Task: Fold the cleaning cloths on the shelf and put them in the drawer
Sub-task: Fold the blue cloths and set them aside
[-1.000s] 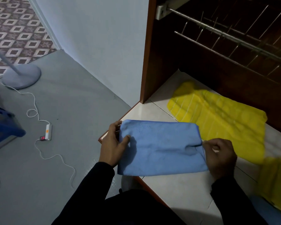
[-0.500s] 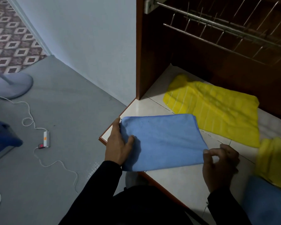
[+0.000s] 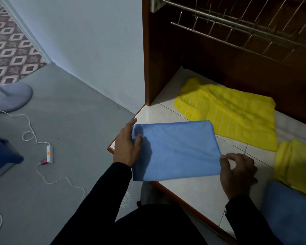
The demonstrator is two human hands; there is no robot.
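Blue microfibre cloth (image 3: 177,149), folded into a flat rectangle, is laid on the white tiled shelf (image 3: 201,190), its near left corner hanging past the shelf's front edge. Compared with half a second ago, little is changed; the cloth is kept in place. Its left edge is pinched by the left hand (image 3: 128,145), thumb on top. Its right corner is touched by the loosely curled fingers of the right hand (image 3: 237,172).
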